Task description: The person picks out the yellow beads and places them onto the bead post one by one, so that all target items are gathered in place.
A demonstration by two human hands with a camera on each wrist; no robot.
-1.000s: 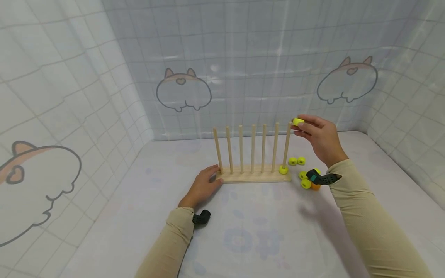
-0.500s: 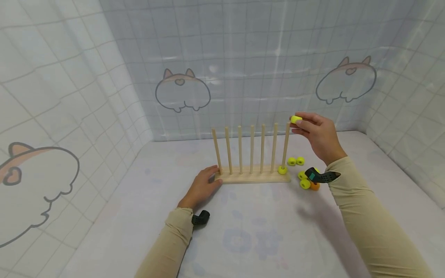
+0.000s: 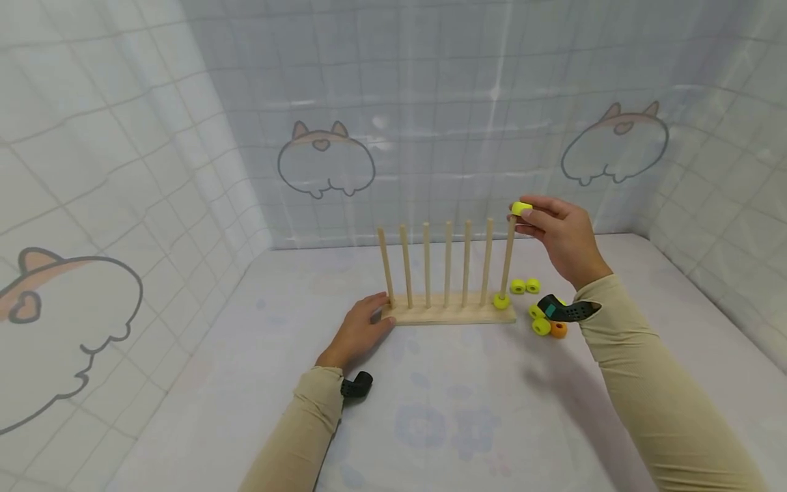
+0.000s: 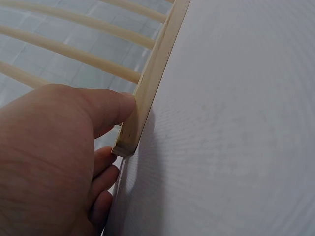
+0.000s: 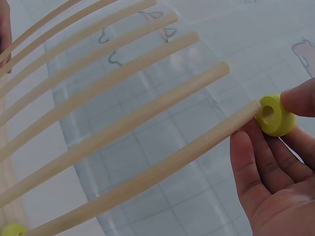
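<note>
A wooden peg rack (image 3: 445, 316) with several upright rods stands on the table. Its left end is gripped by my left hand (image 3: 359, 329); in the left wrist view the thumb (image 4: 115, 105) presses the base's front and other fingers lie behind it. My right hand (image 3: 562, 236) pinches a yellow bead (image 3: 522, 208) at the tip of the rightmost rod (image 3: 508, 256). In the right wrist view the hole of that yellow bead (image 5: 283, 120) faces the rod's tip, slightly off to one side. Another yellow bead (image 3: 501, 301) sits at the bottom of the same rod.
Right of the rack lie two yellow beads (image 3: 518, 286) side by side. Nearer, below my right wrist, is a cluster of yellow beads (image 3: 541, 326) with an orange bead (image 3: 558, 329); the wristband partly hides it. A tiled-pattern curtain (image 3: 430, 137) rises behind the table.
My right hand has moved slightly left and up, bringing the yellow bead from beside the rightmost rod to its tip. My left hand has stayed on the rack's end.
</note>
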